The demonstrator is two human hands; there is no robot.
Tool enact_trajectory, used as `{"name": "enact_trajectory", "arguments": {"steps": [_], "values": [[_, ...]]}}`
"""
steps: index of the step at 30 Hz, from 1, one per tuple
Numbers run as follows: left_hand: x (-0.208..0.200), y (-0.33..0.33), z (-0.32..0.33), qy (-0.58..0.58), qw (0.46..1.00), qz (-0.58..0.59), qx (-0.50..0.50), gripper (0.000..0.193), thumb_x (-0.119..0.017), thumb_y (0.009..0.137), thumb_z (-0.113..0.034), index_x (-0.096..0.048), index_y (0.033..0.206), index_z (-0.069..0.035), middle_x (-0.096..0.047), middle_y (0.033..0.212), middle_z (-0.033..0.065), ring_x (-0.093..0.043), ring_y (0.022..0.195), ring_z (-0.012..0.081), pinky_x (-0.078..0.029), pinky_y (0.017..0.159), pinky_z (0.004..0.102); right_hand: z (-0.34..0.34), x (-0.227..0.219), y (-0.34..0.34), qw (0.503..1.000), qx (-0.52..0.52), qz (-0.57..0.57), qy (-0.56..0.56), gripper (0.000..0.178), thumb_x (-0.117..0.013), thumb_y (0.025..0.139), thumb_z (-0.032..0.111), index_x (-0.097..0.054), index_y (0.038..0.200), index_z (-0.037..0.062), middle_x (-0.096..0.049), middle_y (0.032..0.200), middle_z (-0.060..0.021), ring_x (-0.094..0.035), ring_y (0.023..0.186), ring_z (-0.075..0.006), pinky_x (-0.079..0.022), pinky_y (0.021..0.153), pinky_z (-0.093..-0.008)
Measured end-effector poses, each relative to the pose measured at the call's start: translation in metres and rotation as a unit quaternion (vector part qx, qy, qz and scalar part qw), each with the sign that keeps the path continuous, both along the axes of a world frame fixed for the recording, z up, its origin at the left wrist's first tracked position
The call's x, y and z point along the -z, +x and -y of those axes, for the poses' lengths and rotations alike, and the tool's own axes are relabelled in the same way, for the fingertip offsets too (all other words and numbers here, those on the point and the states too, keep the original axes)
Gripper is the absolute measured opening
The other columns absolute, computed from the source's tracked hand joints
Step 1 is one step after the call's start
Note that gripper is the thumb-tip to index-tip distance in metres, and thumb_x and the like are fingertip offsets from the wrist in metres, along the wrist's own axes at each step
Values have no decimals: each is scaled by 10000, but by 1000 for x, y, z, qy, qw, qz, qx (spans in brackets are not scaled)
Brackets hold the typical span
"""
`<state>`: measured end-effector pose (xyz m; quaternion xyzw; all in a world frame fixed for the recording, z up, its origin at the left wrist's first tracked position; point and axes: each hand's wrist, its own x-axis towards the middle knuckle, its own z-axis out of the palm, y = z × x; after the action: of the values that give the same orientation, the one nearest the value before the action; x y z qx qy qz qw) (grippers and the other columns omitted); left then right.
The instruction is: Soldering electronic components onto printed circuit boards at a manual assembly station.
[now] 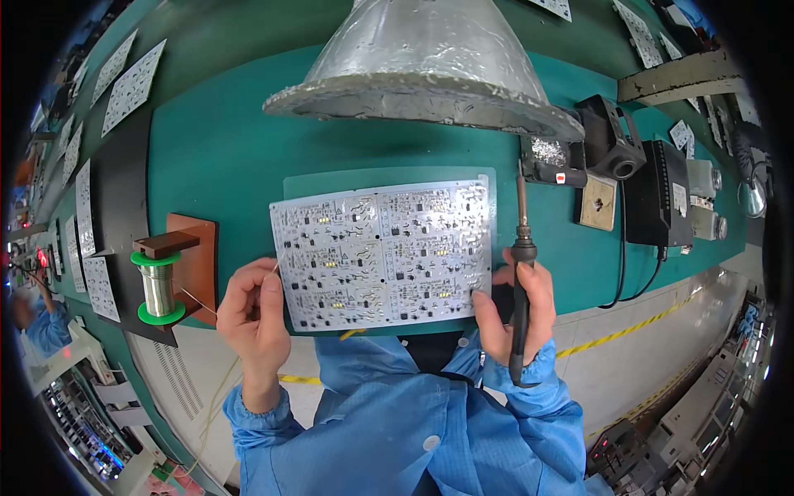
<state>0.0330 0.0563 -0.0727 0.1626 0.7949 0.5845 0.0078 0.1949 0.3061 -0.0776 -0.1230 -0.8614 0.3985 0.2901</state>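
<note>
"Where's the circuit board point(382, 256)?"
"By the near edge of the green tabletop point(223, 149)."
"And the fingers point(246, 278)?"
"Right hand point(538, 310): clamped around the soldering iron point(523, 250). Left hand point(258, 318): pinched together on solder wire point(197, 299) from the spool point(159, 285)."

Ahead, btwn my L hand point(256, 318) and R hand point(540, 302), is one big metal hood point(426, 50). To R of my R hand are two pale bottles point(702, 177), also yellow floor tape point(616, 332). Far L of L hand, a co-worker point(51, 329) in blue.
</note>
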Motion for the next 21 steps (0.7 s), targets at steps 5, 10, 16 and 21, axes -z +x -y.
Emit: {"name": "enact_trajectory", "arguments": {"steps": [5,10,16,21], "values": [[-21,-3,-8,-78,995,-60,-35,79,-673,822,68,-675,887,22,-644,961,102,-549,670,81,-419,558,205,-9,-7,9,1000,-4,-17,-16,505,-730,776,45,-526,1235,-9,-613,1115,-264,-633,865,-308,-523,779,-373],[-32,9,-31,-108,974,-131,152,208,-711,665,95,-677,850,6,-631,858,125,-608,687,197,-474,588,273,-14,-14,13,998,14,-58,-12,369,-598,935,327,-579,1131,15,-630,862,-189,-574,755,-289,-469,706,-419],[-29,28,-47,-33,952,-192,235,222,-793,636,-24,-712,837,-75,-647,766,63,-619,583,209,-477,482,293,9,-19,14,990,-110,-27,-85,277,-607,912,198,-526,1130,47,-567,1085,-227,-615,865,-282,-508,750,-418],[-29,43,-56,-4,941,-188,280,197,-723,648,-41,-695,841,-72,-625,791,37,-617,584,176,-474,469,262,44,-34,-12,978,-151,-27,-144,405,-651,838,-35,-495,1186,100,-597,981,-196,-622,744,-225,-518,634,-337]]}}
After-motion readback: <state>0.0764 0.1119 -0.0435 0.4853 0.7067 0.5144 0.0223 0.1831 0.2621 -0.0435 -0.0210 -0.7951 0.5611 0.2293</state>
